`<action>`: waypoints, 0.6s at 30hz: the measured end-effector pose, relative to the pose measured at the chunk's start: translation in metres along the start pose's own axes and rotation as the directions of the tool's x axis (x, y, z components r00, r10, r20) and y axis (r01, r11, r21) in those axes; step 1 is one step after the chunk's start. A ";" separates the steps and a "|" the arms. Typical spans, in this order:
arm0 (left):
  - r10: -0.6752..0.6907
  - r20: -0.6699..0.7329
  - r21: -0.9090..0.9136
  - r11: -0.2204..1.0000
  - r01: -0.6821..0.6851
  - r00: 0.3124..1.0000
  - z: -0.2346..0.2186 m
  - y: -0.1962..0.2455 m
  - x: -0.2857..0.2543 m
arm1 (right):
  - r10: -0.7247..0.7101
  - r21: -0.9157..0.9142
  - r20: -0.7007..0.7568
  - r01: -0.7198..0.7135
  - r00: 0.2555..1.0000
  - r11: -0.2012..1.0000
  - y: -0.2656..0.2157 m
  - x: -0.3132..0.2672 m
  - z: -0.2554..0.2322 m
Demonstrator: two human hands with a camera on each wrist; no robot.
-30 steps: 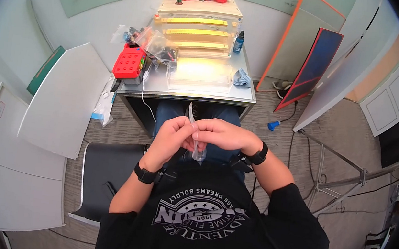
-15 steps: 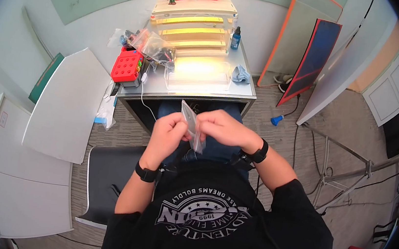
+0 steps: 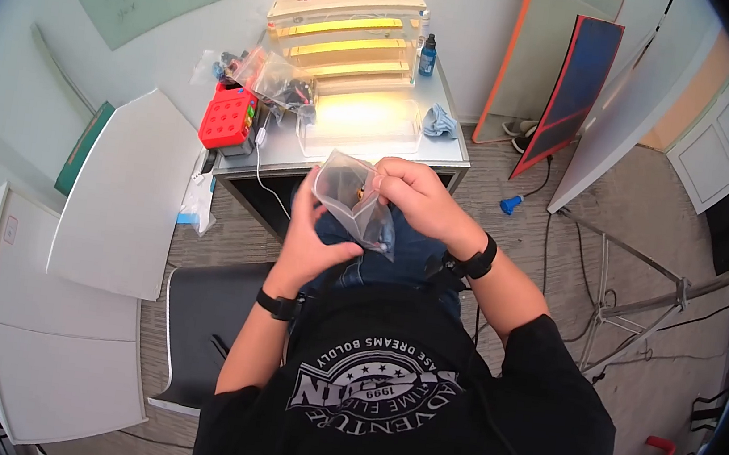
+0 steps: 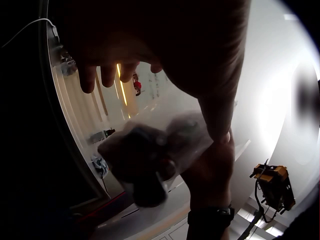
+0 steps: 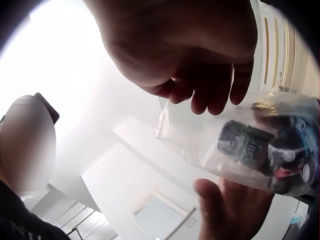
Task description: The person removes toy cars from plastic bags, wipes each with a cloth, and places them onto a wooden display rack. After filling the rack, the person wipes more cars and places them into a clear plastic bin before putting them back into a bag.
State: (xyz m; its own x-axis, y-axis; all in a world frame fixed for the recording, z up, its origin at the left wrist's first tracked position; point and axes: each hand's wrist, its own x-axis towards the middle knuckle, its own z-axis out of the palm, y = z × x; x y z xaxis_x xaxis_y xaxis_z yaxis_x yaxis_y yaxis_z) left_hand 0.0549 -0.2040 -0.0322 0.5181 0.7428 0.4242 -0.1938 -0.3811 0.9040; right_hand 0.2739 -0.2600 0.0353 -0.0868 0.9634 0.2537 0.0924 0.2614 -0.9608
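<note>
A clear plastic bag (image 3: 342, 187) is held up over the lap in the head view, its mouth spread apart. My right hand (image 3: 426, 200) pinches the bag's edge on the right side. My left hand (image 3: 304, 248) is beside the bag's left side, fingers extended and thumb spread away from them. In the right wrist view, small dark toy-like things (image 5: 290, 155) lie inside the bag, with a bit of red among them. A dark piece with pale lettering (image 5: 245, 142) sits in there too. The bag looks blurred and dark in the left wrist view.
Ahead stands a metal desk with a lit clear tray (image 3: 358, 128), a drawer unit (image 3: 348, 19) topped with several dolls, and a red box (image 3: 228, 118). Filled plastic bags (image 3: 286, 84), a blue bottle (image 3: 427, 55) and a crumpled blue cloth (image 3: 439, 121) are also there.
The bag has gone from folded narrow between both hands to spread wide at its mouth. My left hand has loosened from its pinch and spread its fingers; both hands have moved slightly forward.
</note>
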 end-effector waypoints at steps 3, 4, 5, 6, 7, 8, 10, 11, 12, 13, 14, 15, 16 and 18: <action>-0.065 0.132 -0.074 0.994 0.075 0.989 0.016 -0.022 0.005 | -0.033 0.158 0.024 0.029 0.999 0.987 0.002 0.002 -0.002; -0.068 0.137 -0.073 0.994 0.079 0.988 0.017 -0.028 0.006 | -0.071 0.211 0.021 0.065 0.997 0.975 0.003 0.003 -0.002; -0.209 0.198 -0.160 0.957 0.241 0.958 0.018 -0.034 0.008 | -0.069 0.213 0.018 0.064 0.997 0.975 0.004 0.004 -0.002; -0.336 0.269 -0.233 0.886 0.400 0.903 0.019 -0.040 0.009 | -0.054 0.329 -0.041 0.064 0.998 0.942 0.004 0.006 -0.002; -0.271 0.266 -0.260 0.904 0.340 0.925 0.018 -0.044 0.007 | -0.032 0.440 -0.098 0.073 0.995 0.895 0.005 0.008 -0.002; -0.274 0.271 -0.255 0.904 0.343 0.923 0.016 -0.049 0.006 | -0.033 0.444 -0.104 0.076 0.994 0.893 0.005 0.010 -0.004; -0.365 0.424 -0.757 0.359 0.546 0.829 0.013 -0.046 0.007 | -0.099 0.673 -0.118 0.153 0.988 0.724 0.006 0.016 -0.009; -0.369 0.428 -0.785 0.302 0.541 0.825 0.012 -0.051 0.007 | -0.073 0.672 -0.128 0.140 0.989 0.727 0.006 0.017 -0.010; -0.374 0.432 -0.778 0.305 0.549 0.821 0.012 -0.051 0.007 | -0.074 0.676 -0.136 0.147 0.988 0.722 0.010 0.018 -0.011; -0.357 0.447 -0.810 0.228 0.540 0.820 0.010 -0.050 0.008 | -0.042 0.717 -0.159 0.145 0.986 0.682 0.015 0.019 -0.011; -0.340 0.460 -0.835 0.149 0.530 0.821 0.009 -0.050 0.011 | -0.012 0.755 -0.181 0.146 0.983 0.639 0.022 0.020 -0.012; -0.348 0.404 -0.841 0.223 0.493 0.846 0.008 -0.053 0.014 | -0.014 0.759 -0.191 0.156 0.982 0.632 0.031 0.022 -0.016; -0.353 0.411 -0.833 0.227 0.504 0.840 0.006 -0.048 0.019 | 0.012 0.769 -0.166 0.122 0.986 0.628 0.042 0.023 -0.023; -0.523 0.174 -0.764 0.463 0.449 0.834 -0.002 -0.038 0.032 | 0.036 0.783 -0.152 0.098 0.988 0.614 0.050 0.013 -0.034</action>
State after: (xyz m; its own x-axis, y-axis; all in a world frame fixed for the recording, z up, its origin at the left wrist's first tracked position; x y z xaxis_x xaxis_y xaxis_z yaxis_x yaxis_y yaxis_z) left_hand 0.0773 -0.1648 -0.0533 0.6784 0.7235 -0.1282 -0.4935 0.5779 0.6500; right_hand 0.3108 -0.2324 -0.0053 0.0686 0.9701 0.2326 -0.7285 0.2080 -0.6527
